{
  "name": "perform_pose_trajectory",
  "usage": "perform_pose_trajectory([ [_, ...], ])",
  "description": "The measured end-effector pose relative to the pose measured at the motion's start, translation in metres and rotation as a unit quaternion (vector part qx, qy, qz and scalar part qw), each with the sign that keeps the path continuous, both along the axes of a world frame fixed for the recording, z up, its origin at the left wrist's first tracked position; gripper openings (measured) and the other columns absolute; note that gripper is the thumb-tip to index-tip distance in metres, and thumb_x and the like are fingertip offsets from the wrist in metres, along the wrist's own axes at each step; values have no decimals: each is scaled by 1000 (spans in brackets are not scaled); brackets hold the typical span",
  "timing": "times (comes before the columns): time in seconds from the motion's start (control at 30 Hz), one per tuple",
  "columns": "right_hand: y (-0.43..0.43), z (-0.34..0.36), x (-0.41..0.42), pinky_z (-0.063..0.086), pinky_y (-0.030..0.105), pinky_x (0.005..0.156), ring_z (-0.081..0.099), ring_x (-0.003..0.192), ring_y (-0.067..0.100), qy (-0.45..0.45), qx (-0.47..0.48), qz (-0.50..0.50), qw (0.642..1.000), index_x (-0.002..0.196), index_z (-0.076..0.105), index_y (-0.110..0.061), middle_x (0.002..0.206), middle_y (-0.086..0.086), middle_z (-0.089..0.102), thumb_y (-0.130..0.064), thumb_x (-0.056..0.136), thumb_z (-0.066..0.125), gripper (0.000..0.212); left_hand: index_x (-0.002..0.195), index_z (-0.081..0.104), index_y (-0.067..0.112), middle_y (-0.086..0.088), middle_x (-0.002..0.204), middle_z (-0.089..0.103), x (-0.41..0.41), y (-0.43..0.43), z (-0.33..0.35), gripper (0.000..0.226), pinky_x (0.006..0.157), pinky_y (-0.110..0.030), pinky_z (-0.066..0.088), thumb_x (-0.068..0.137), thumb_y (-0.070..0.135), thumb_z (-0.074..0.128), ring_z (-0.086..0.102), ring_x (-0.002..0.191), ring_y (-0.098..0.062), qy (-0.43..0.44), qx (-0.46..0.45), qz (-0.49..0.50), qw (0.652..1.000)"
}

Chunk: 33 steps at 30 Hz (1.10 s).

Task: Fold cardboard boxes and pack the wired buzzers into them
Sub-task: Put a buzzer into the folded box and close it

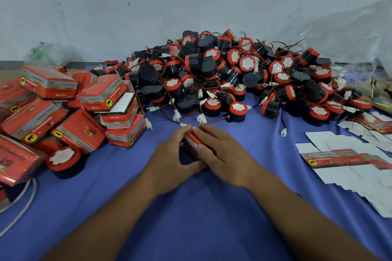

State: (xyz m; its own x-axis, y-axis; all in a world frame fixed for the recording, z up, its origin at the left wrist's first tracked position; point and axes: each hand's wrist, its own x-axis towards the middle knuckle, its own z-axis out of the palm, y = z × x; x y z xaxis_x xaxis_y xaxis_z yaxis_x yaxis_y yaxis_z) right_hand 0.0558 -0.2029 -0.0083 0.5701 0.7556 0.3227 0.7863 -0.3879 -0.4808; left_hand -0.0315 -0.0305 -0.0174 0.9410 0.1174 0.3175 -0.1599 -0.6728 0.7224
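On the blue cloth (191,207), the heap of black-and-red wired buzzers (222,74) lies behind your hands, glossy folded boxes (70,116) are stacked at your left, and flat white-backed blanks (350,161) fan out at your right. You look to be squaring up or closing one red carton (192,139). Your left hand (171,159) curls round its side, and your right hand (220,154) clasps its top with the thumb pressing. Whether a buzzer is inside is hidden. Next, tuck the flap firmly without creasing the thin card.
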Motion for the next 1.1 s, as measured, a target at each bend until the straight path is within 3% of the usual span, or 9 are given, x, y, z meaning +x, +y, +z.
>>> perform_pose_trajectory([
  [0.13, 1, 6, -1, 34, 22, 110, 44, 136, 18, -9, 29, -5, 1000, 144, 53, -18, 152, 5, 47, -28, 98, 50, 47, 138, 46, 30, 19, 127, 57, 0, -3, 0, 71, 98, -27, 51, 77, 51, 74, 57, 113, 1, -26, 6, 1, 1000],
  [0.2, -2, 8, 2, 39, 24, 102, 58, 119, 28, -71, 59, 14, 996, 129, 65, -5, 133, 14, 63, -8, 94, 56, 36, 134, 53, 25, 15, 122, 61, 0, -2, 1, 57, 93, -32, 54, 83, 31, 78, 60, 108, -4, -48, 10, 5, 999],
  [0.3, -5, 10, 4, 33, 14, 103, 59, 119, 22, -87, 82, 29, 992, 124, 67, 2, 129, 14, 66, 2, 91, 57, 34, 125, 62, 19, 7, 117, 62, 0, -2, 2, 43, 87, -32, 55, 85, 12, 76, 61, 101, -8, -92, 29, 22, 995],
  [0.47, -12, 8, 9, 28, 21, 115, 38, 139, 14, 2, 46, 29, 998, 137, 60, -14, 150, 5, 49, -11, 100, 57, 37, 111, 70, 13, 0, 101, 61, -2, -2, 7, 23, 80, -24, 50, 89, 4, 69, 60, 90, -14, -105, 22, 40, 993],
  [0.53, -12, 8, 11, 32, 16, 112, 42, 135, 11, 0, 66, 35, 997, 134, 63, -13, 145, 6, 54, -19, 99, 61, 35, 105, 71, 13, 3, 99, 64, -3, -1, 8, 18, 83, -21, 49, 90, 5, 68, 61, 91, -11, -100, -10, 44, 994],
  [0.73, -14, 6, 11, 43, 33, 107, 52, 126, 8, 4, 93, 31, 995, 131, 66, -15, 135, -2, 62, -29, 100, 59, 35, 99, 71, 19, 7, 95, 67, -5, -3, 10, 13, 81, -18, 49, 91, 9, 69, 62, 89, -8, -70, -71, 46, 994],
  [0.93, -9, 12, 7, 44, 44, 81, 56, 98, 31, -35, 118, 94, 988, 122, 68, -1, 110, 21, 66, -11, 100, 53, 28, 92, 70, 10, 3, 100, 60, -2, -1, 10, 3, 87, -31, 50, 90, 8, 68, 59, 97, -16, -103, -1, 25, 994],
  [1.0, -10, 11, 7, 42, 38, 87, 53, 104, 27, -33, 102, 103, 989, 126, 66, -3, 117, 20, 64, -12, 101, 52, 30, 89, 70, 11, 5, 110, 58, -2, -1, 12, 7, 93, -29, 46, 89, 4, 69, 56, 107, -15, -106, 31, 15, 994],
  [1.1, -15, 8, 8, 30, 28, 112, 36, 133, 14, -31, 25, 81, 996, 139, 58, -16, 147, 10, 47, -25, 104, 49, 37, 86, 67, 12, 6, 125, 55, -1, 1, 13, 8, 104, -29, 40, 87, 4, 69, 49, 124, -14, -101, 65, -12, 993],
])
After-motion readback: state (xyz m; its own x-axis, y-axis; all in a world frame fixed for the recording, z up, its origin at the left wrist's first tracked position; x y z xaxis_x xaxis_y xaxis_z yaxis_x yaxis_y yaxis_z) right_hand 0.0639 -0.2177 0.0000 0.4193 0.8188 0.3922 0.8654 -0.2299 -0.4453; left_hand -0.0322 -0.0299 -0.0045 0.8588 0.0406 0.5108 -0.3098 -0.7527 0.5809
